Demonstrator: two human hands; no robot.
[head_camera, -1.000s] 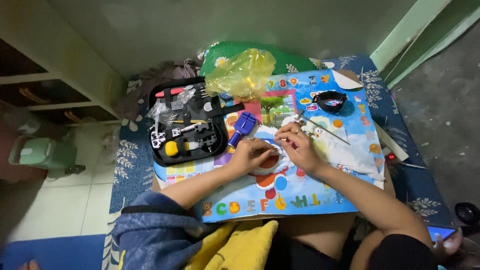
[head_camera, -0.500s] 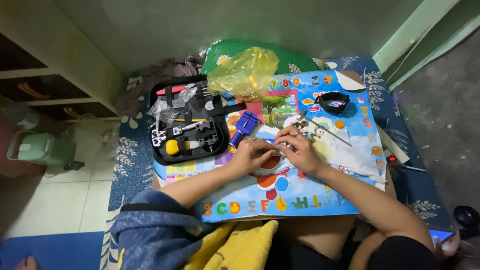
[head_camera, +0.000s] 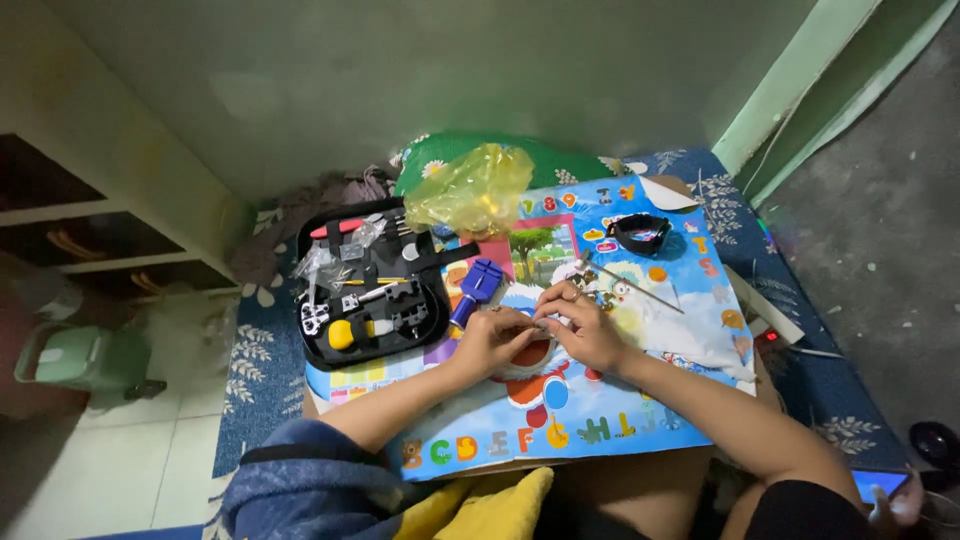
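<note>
- The left hand (head_camera: 492, 340) and the right hand (head_camera: 588, 332) are meeting over the middle of the colourful alphabet mat (head_camera: 620, 420), just to the right of the black tool case (head_camera: 372, 290)
- The fingers of both hands are curling nearly closed and are pinching a small thin metal piece (head_camera: 533, 322) between them; it is too small to tell exactly what it is
- This piece is looking light, stiff and slippery, so I am judging it is best taken by its ends with the fingertips
- A blue tool (head_camera: 476, 285) is lying just right of the case, a black watch (head_camera: 640, 232) farther right, and a yellow plastic bag (head_camera: 470, 190) is sitting above the case
</note>
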